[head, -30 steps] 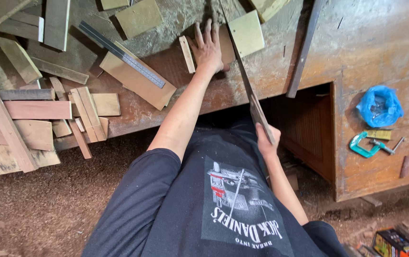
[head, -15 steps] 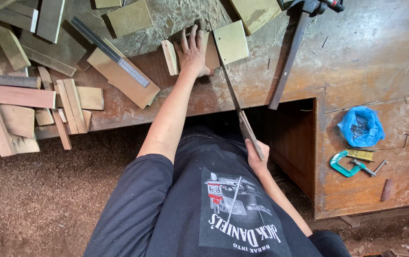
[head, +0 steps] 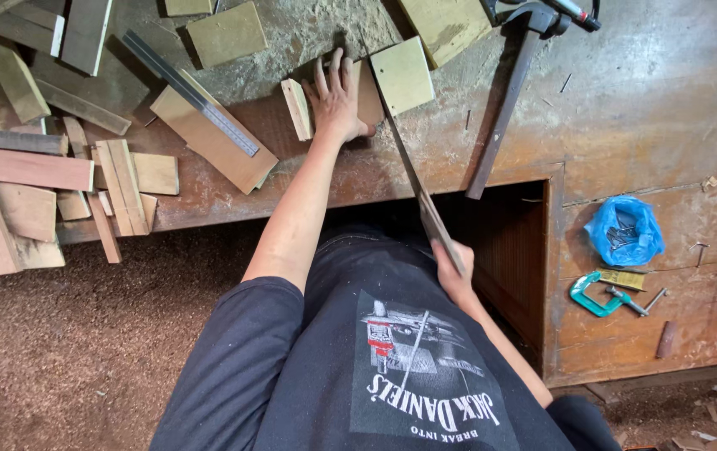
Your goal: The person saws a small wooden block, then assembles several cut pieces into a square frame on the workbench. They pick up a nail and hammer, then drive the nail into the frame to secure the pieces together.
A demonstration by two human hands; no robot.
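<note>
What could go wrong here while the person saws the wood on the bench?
1. The left hand presses the wood piece right beside the saw blade, so a slip might cut the thumb.
2. The light offcut lies loose past the blade and may fall.
3. Only the hand holds the piece; the clamp lies unused, so the wood may shift.

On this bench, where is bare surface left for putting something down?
Bare bench top lies right of the hammer, and a smaller patch between the left hand and the steel ruler. The offcuts crowd the left end.
</note>
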